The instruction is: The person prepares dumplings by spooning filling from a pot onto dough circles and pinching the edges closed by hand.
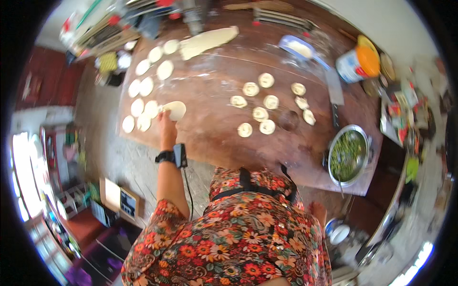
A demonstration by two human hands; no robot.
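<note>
My left hand point(166, 118) is over the left part of a wooden table, its fingers pinching the edge of a thin dough round point(178, 110). Beside it, to the left, lie several flat dough rounds point(137, 107), some of them touching or overlapping. A long strip of rolled dough point(209, 41) lies at the far left of the table. Several small coiled dough pieces point(260, 114) are spread right of the middle. My right hand is out of view; only a bit of skin, perhaps of that arm, shows at the bottom edge.
On the right stand a metal bowl of chopped greens point(346, 157) with a utensil in it and a tub with an orange lid point(359, 64). A cleaver point(334, 87) lies between them, near a blue scoop of flour point(298, 48). The table's near edge point(204, 159) adjoins my body.
</note>
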